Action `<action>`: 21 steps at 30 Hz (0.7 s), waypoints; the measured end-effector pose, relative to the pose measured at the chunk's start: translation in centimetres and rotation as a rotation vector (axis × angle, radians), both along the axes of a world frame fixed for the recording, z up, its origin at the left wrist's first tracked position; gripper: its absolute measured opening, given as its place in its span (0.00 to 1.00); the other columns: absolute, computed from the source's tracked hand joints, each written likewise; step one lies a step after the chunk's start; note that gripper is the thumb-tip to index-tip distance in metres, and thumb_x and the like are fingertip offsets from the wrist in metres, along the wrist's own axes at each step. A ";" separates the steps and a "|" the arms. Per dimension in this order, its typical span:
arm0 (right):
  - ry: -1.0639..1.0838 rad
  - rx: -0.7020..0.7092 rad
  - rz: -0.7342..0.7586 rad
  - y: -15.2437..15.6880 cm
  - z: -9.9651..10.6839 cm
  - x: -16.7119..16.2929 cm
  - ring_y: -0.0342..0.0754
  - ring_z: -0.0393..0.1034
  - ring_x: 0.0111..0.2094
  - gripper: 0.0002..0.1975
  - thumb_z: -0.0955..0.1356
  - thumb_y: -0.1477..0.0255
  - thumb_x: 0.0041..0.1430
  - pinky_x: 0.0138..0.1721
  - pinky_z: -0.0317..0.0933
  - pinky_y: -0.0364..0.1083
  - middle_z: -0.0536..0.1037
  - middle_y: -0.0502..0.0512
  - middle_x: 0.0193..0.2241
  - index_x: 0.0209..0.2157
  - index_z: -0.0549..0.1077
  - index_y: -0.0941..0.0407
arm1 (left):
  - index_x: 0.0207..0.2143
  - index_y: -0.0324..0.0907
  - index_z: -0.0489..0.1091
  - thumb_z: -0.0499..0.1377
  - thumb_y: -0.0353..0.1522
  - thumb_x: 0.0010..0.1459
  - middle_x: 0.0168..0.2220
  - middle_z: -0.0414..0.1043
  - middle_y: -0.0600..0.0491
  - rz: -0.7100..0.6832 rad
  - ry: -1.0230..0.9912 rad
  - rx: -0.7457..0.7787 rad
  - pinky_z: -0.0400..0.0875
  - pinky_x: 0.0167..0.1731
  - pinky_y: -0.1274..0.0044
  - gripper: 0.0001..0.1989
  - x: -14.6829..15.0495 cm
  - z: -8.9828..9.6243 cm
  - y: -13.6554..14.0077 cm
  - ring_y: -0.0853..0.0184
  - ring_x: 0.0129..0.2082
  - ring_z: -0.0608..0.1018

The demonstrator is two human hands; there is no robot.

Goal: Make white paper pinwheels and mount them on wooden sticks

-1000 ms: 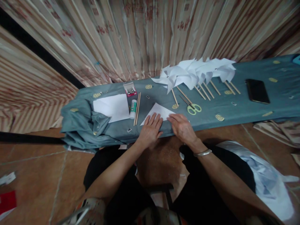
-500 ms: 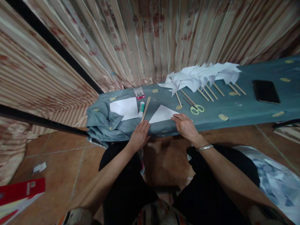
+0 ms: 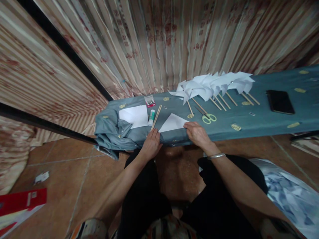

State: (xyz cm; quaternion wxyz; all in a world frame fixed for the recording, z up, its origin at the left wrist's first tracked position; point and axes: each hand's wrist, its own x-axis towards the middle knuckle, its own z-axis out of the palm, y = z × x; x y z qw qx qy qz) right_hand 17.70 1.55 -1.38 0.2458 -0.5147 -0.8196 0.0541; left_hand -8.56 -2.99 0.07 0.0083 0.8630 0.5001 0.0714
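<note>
A sheet of white paper (image 3: 172,122), folded into a triangle, lies on the cloth-covered table between my hands. My left hand (image 3: 151,143) rests at its left corner, fingers stretched out along the table edge. At the right corner, my right hand (image 3: 198,134) has thumb and fingers closed on the paper. Just beyond my left fingers are thin wooden sticks (image 3: 156,117) and a green-and-white glue stick (image 3: 151,117). More white paper (image 3: 134,116) lies left of the glue stick. Behind it sits a small red-and-clear pack of metal pins (image 3: 150,102).
White paper pinwheels (image 3: 206,87) on wooden sticks lie in an overlapping row at the back. Scissors (image 3: 208,118) with yellow-green handles lie in front of them. A black phone (image 3: 280,101) is farther right. A black pole (image 3: 50,124) crosses at the left, beside the curtain (image 3: 164,43).
The view has shifted slightly. My left hand has drawn a little toward me beside the paper's left corner. My right hand stays at the right corner, and the folded paper looks the same.
</note>
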 end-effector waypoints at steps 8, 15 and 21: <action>0.076 0.059 -0.162 1.2 0.2 0.2 0.62 0.66 0.54 0.21 0.62 0.70 0.62 0.54 0.61 0.60 0.72 0.70 0.54 0.54 0.70 0.63 | 0.54 0.29 0.61 0.60 0.27 0.53 0.60 0.61 0.27 0.047 -0.039 -0.004 0.61 0.60 0.58 0.26 0.3 -0.1 -0.3 0.49 0.64 0.62; 0.334 -0.104 -0.218 3.6 -1.1 0.9 0.57 0.72 0.47 0.08 0.67 0.74 0.50 0.52 0.63 0.58 0.79 0.62 0.45 0.33 0.78 0.57 | 0.55 0.28 0.62 0.57 0.27 0.56 0.60 0.62 0.29 0.070 -0.057 -0.018 0.61 0.60 0.60 0.24 0.4 0.0 -0.5 0.50 0.64 0.63; 0.496 -0.118 -0.245 4.4 -0.3 3.5 0.54 0.74 0.45 0.06 0.69 0.70 0.49 0.48 0.66 0.56 0.80 0.58 0.44 0.29 0.78 0.54 | 0.53 0.32 0.64 0.57 0.27 0.56 0.60 0.63 0.32 0.097 -0.171 -0.022 0.62 0.60 0.57 0.21 0.2 0.0 -0.4 0.52 0.63 0.64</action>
